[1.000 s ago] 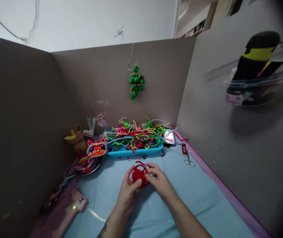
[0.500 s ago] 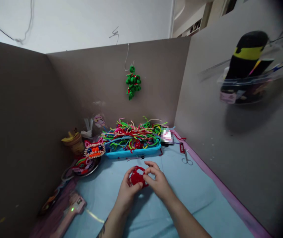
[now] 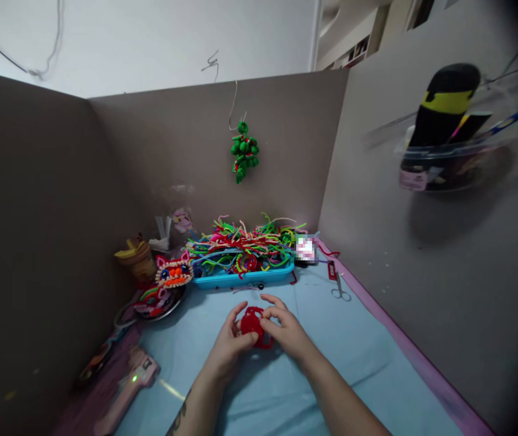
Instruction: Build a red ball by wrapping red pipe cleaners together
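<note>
A small red fuzzy piece [image 3: 250, 325], apparently shaped from pipe cleaners, is held between both hands above the blue cloth. My left hand [image 3: 232, 336] grips its left side, thumb across the front and index finger raised behind. On its right side, my right hand [image 3: 285, 324] pinches the edge between thumb and index finger, with another finger stretched out above. Openings show in the red piece's right part. Beyond the hands stands a blue tray [image 3: 245, 278] heaped with multicoloured pipe cleaners [image 3: 241, 242].
Scissors [image 3: 340, 292] lie at right on the blue cloth [image 3: 331, 363]. A pink glue gun [image 3: 127, 387] with a green light rests at left, near a metal bowl [image 3: 168, 307] of finished pieces. Grey partitions [image 3: 186, 145] enclose the space; a green ornament [image 3: 243, 151] hangs at the back.
The red piece has turned and tilted slightly in the hands. My left index finger has lifted away from its top edge. The whole view has shifted a little.
</note>
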Demonstrator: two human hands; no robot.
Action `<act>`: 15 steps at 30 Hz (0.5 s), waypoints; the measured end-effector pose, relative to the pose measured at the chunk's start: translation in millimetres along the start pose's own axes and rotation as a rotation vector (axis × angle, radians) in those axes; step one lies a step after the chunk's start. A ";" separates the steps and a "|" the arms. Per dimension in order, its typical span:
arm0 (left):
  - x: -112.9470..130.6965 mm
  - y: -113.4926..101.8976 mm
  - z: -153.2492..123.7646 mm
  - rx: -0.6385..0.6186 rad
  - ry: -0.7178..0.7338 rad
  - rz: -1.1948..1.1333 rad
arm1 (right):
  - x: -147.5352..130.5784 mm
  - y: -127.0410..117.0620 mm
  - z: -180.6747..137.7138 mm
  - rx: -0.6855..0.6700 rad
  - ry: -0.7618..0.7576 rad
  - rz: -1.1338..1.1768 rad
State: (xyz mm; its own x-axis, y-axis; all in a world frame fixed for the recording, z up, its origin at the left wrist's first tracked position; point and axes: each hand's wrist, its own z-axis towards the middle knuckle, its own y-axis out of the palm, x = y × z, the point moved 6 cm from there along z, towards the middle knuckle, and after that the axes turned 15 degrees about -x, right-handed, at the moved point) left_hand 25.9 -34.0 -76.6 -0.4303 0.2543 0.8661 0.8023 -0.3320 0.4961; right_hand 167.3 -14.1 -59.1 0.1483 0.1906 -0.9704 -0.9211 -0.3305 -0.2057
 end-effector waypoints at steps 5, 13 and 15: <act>14.6 -24.4 -1.6 0.283 0.102 0.156 | 15.4 -1.2 5.0 0.160 -0.027 0.121; 29.7 -0.5 -9.5 0.265 0.177 0.349 | -0.9 -6.0 5.1 0.340 -0.058 0.218; 29.1 12.3 -16.4 0.258 0.244 0.307 | -9.5 -2.9 -3.8 0.391 -0.088 0.209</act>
State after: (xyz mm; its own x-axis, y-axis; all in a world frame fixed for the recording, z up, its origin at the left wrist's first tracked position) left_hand 16.4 -45.6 -44.3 -0.2171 -0.0511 0.9748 0.9709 -0.1142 0.2103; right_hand 169.9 -18.5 -49.8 -0.0707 0.2407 -0.9680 -0.9973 0.0010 0.0731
